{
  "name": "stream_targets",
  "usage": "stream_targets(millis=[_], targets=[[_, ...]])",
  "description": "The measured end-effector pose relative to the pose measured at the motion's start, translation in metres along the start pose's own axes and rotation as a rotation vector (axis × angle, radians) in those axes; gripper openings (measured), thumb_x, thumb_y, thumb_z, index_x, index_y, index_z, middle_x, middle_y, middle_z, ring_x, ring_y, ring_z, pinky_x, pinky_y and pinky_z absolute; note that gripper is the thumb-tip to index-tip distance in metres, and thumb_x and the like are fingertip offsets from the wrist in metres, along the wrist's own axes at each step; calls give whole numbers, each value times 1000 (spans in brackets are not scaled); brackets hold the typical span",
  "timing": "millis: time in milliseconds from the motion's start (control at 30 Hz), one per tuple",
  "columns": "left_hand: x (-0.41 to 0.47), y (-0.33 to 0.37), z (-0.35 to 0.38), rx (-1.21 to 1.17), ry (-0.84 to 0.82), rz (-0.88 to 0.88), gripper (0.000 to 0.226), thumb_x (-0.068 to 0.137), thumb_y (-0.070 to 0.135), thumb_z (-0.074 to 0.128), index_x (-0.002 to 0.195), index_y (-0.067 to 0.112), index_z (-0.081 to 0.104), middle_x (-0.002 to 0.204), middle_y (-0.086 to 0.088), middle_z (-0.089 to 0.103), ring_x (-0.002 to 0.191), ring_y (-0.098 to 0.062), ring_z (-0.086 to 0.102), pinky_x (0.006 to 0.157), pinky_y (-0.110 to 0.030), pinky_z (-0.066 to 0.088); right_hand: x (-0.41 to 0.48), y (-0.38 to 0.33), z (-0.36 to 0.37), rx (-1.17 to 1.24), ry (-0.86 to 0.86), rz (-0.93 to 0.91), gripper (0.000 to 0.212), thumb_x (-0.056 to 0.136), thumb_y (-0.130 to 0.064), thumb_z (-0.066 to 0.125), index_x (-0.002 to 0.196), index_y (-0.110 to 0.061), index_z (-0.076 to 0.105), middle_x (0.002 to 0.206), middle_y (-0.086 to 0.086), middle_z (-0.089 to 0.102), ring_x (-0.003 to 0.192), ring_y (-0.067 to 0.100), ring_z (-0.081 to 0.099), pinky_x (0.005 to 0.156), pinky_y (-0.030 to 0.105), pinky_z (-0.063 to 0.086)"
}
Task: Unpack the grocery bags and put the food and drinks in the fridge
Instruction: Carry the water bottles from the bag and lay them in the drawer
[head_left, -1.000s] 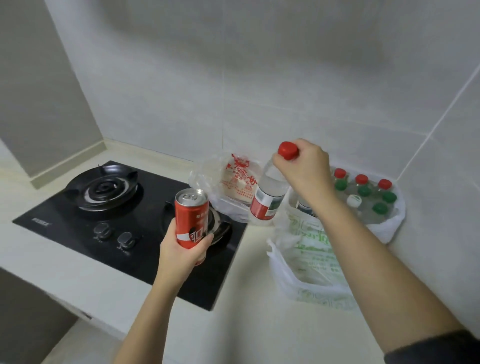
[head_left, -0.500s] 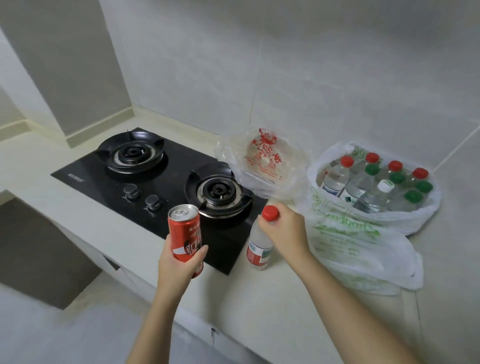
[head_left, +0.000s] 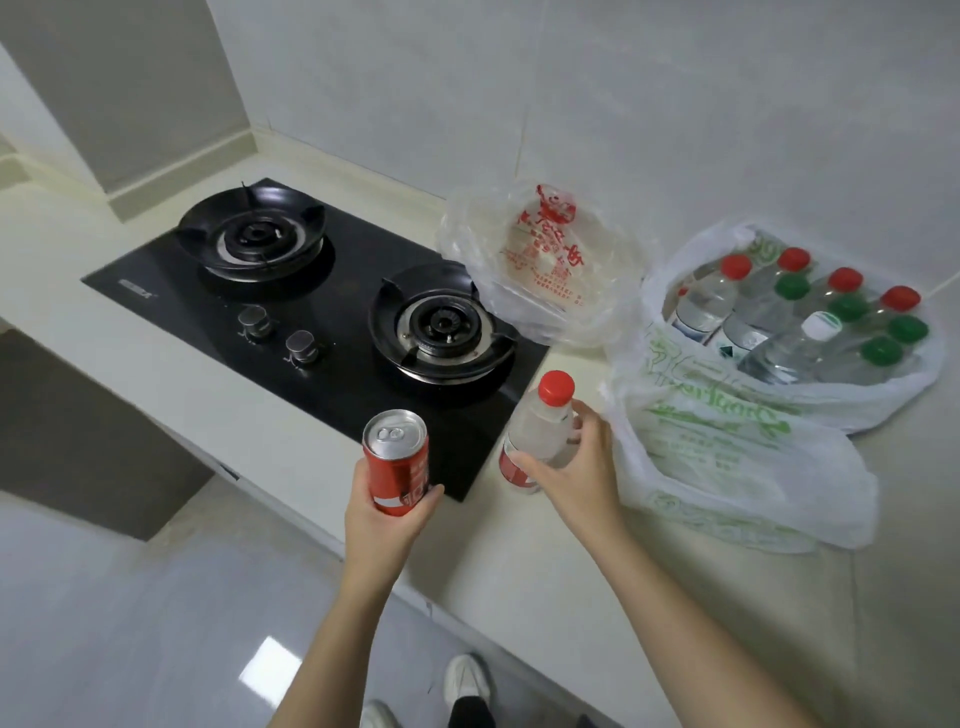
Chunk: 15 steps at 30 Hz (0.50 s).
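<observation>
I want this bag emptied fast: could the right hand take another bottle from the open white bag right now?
Probably not yet: the right hand grips a red-capped bottle, so its grip is full. The way itself looks free: the white bag lies open beside it, its bottles showing their caps.

This is a home kitchen. A black glass two-burner gas hob (head_left: 322, 332) is sunk into a cream bench (head_left: 519, 545), with a ring-shaped pan support over each burner, one at the left (head_left: 253, 236) and one at the right (head_left: 441, 325), and two round metal knobs (head_left: 254, 321) at its front edge. Large pale tiles cover the wall (head_left: 675, 104) behind, meeting the bench at a low raised lip. The floor (head_left: 156, 623) below is glossy and light. On the bench beside the hob sit household groceries: a clear plastic bag with red print (head_left: 545, 260) and a white plastic bag with green print (head_left: 727, 457) full of capped water bottles (head_left: 706, 301).
</observation>
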<state>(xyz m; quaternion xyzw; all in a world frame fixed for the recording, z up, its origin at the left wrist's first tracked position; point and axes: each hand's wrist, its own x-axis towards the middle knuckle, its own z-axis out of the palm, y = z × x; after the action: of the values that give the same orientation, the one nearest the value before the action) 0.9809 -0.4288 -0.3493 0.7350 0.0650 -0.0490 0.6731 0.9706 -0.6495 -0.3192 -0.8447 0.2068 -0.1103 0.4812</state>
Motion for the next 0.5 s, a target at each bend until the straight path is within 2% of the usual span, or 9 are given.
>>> stream_targets(millis=[100, 167, 233, 267, 367, 433, 500], targets=[[-2, -7, 7, 7, -2, -9, 71, 59, 34, 82, 123, 35, 51, 110, 0, 66, 97, -17, 66, 80, -32, 56, -1, 31, 16, 122, -71, 79, 97, 56, -42, 87, 139, -29, 39, 137, -7, 47, 127, 10, 47, 105, 43, 44], [0, -13, 11, 20, -4, -17, 69, 63, 25, 83, 122, 37, 49, 112, 3, 65, 99, -13, 65, 79, -24, 54, 2, 46, 26, 183, -93, 63, 86, 62, -18, 90, 134, -20, 44, 129, -2, 57, 119, 14, 58, 98, 40, 50], [2, -18, 12, 30, 13, -30, 70, 68, 16, 85, 126, 32, 48, 115, 3, 64, 103, -13, 64, 77, -16, 52, 6, 55, 33, 205, -88, 49, 75, 64, -3, 87, 128, -9, 48, 119, 4, 63, 108, 16, 64, 90, 31, 52], [3, -20, 14, 33, 26, -30, 72, 68, 16, 84, 129, 29, 48, 116, 3, 64, 104, -13, 64, 77, -14, 51, 9, 58, 38, 210, -76, 41, 74, 65, -5, 87, 127, -6, 48, 118, 7, 63, 108, 18, 64, 91, 31, 52], [8, -24, 17, 54, 54, -51, 76, 64, 27, 81, 132, 26, 47, 118, 5, 64, 105, -9, 64, 79, -12, 50, 17, 65, 53, 214, -38, 50, 76, 61, -31, 86, 121, -1, 52, 114, 12, 64, 107, 22, 64, 94, 39, 52], [10, -26, 19, 59, 68, -63, 74, 63, 28, 80, 130, 27, 48, 116, 6, 65, 103, -6, 64, 78, -12, 50, 20, 69, 62, 177, -3, 44, 79, 58, -44, 82, 117, 1, 56, 110, 9, 66, 103, 16, 65, 91, 29, 51], [12, -29, 20, 73, 77, -77, 72, 64, 29, 81, 128, 26, 49, 114, 5, 66, 101, -6, 65, 78, -12, 51, 21, 75, 67, 180, 5, 58, 84, 57, -49, 80, 119, 2, 56, 112, 7, 66, 105, 13, 64, 90, 19, 48]])
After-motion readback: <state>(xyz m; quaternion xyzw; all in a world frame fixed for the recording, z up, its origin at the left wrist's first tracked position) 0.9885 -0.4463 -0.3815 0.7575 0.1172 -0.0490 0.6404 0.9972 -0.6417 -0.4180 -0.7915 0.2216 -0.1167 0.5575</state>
